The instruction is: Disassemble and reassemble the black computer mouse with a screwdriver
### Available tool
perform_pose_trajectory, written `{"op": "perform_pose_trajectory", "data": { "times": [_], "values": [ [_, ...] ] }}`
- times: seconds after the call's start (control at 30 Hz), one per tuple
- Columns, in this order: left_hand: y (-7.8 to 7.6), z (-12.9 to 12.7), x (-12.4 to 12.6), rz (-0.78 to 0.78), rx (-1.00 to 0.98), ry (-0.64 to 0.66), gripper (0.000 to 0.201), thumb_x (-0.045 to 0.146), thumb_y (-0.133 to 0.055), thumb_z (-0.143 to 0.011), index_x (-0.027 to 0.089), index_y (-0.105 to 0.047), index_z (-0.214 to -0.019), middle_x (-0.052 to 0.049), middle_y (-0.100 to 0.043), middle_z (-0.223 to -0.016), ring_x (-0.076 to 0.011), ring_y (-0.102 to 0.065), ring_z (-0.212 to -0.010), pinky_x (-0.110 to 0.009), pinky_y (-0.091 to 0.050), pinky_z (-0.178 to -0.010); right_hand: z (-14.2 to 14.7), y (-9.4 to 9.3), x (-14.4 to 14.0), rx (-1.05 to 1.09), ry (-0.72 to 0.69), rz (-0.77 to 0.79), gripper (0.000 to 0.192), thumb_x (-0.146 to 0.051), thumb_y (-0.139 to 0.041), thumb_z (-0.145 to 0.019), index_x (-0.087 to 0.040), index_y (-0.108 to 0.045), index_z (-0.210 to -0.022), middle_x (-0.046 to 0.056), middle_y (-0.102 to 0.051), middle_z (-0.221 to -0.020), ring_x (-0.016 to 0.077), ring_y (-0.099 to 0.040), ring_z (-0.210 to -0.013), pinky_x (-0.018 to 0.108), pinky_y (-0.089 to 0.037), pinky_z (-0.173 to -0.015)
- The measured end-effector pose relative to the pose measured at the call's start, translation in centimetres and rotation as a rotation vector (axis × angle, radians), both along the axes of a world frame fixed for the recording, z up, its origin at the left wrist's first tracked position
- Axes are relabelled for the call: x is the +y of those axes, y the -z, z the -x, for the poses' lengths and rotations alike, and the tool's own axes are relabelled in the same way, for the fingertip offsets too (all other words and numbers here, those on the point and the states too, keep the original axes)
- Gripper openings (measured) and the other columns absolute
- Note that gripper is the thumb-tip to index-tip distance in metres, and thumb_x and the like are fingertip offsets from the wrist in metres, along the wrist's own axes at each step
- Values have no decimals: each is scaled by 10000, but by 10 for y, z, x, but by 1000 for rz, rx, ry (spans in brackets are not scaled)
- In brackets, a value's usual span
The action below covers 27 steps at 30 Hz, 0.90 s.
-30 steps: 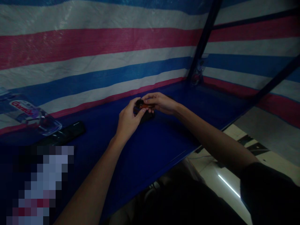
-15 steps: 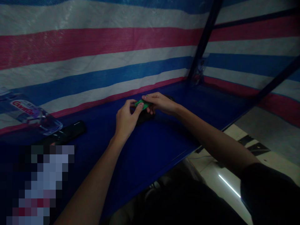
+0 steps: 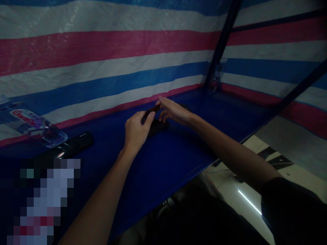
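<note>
Left hand (image 3: 135, 131) grip pinches thin dark strip (image 3: 151, 110); right hand (image 3: 175, 112) open; bottle (image 3: 33, 124) far left.

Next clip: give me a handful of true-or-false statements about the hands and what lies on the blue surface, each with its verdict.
1. The left hand pinches one end of a small thin reddish strip. True.
2. The right hand rests flat on the floor. False: it is over the blue table, fingers at the strip's far end.
3. A plastic water bottle lies on its side at the far left. True.
4. The bottle stands between the two hands. False: a small dark object lies there.
5. A long dark flat item lies near the bottle. True.
</note>
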<state>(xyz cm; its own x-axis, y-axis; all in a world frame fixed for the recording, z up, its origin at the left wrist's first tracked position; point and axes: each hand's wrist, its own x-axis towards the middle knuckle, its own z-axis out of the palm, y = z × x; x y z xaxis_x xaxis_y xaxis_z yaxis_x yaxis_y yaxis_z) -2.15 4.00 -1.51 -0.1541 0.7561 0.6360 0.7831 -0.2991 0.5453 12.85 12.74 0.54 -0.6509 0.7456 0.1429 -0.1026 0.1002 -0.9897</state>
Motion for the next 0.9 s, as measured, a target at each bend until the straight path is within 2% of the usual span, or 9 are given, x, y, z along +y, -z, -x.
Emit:
{"op": "perform_pose_trajectory", "data": {
  "times": [0.1, 0.17, 0.27, 0.33, 0.43, 0.57, 0.67, 0.73, 0.9],
  "values": [
    [-1, 1, 0, 46, -38, -22, 443, 505, -442, -902, 175, -622, -667, -14, -600, -600, -138, -531, -570, -275, -371, -562, 1, 1, 1, 44, -61, -45, 109, -254, -574, -883, -180, -495, -893, -23, -608, -824, 62, -606, -534, 185, -466, -469],
    [0, 2, 1, 51, -66, -17, 457, 514, -412, -912, 182, -609, -667, -10, -593, -592, -138, -531, -569, -275, -384, -571, 1, 1, 1, 31, -56, -58, 92, -146, -586, -849, -169, -497, -860, -32, -609, -769, 54, -587, -507, 183, -464, -477],
    [1, 1, 3, -13, -113, -2, 351, 469, -453, -907, 179, -648, -937, -46, -688, -862, -159, -615, -753, -275, -455, -678, 1, -1, 1, 17, -7, -43, 72, -124, -566, -849, -154, -505, -826, -27, -616, -708, 51, -558, -461, 183, -439, -446],
    [2, 1, 4, -60, -106, 30, 401, 423, -548, -865, 186, -568, -1188, -87, -654, -1122, -178, -629, -896, -282, -488, -712, 0, -2, 2, 27, 25, -23, 65, -129, -551, -857, -147, -511, -810, -21, -618, -687, 46, -538, -440, 180, -425, -430],
    [2, 0, 3, -77, 58, 70, 488, 314, -632, -813, 208, -514, -1274, -99, -575, -1267, -211, -590, -1067, -312, -511, -779, -1, -1, 5, 60, 28, 25, 52, -112, -548, -846, -147, -512, -834, -19, -623, -702, 42, -525, -432, 179, -426, -426],
    [1, 0, 0, -63, 175, 55, 346, 268, -615, -829, 171, -597, -1161, -84, -647, -1140, -208, -608, -1044, -347, -485, -891, -2, 0, 4, 56, -22, 77, 187, -95, -569, -821, -184, -474, -955, -25, -630, -758, 67, -556, -452, 198, -445, -431],
    [-1, 2, 1, -48, 65, 4, 354, 346, -618, -828, 154, -624, -1126, -80, -695, -1050, -194, -649, -898, -342, -498, -832, -2, -1, 0, -4, -51, 1, 90, -247, -529, -899, -176, -510, -950, 17, -632, -846, 72, -579, -528, 192, -458, -445],
    [-2, 3, 1, -39, -37, -12, 342, 396, -608, -826, 163, -652, -1072, -64, -716, -977, -185, -656, -833, -327, -498, -783, -1, -2, -2, -38, -44, -98, 164, -314, -513, -916, -158, -562, -925, 31, -615, -894, 68, -582, -597, 173, -462, -458],
    [-3, 3, 1, 48, -121, -5, 358, 505, -554, -836, 183, -702, -886, -41, -724, -811, -182, -649, -745, -312, -472, -716, 2, -2, -3, -54, -53, -242, 119, -217, -582, -872, -141, -583, -780, -25, -572, -697, 56, -551, -554, 163, -462, -479]
  ]
}}
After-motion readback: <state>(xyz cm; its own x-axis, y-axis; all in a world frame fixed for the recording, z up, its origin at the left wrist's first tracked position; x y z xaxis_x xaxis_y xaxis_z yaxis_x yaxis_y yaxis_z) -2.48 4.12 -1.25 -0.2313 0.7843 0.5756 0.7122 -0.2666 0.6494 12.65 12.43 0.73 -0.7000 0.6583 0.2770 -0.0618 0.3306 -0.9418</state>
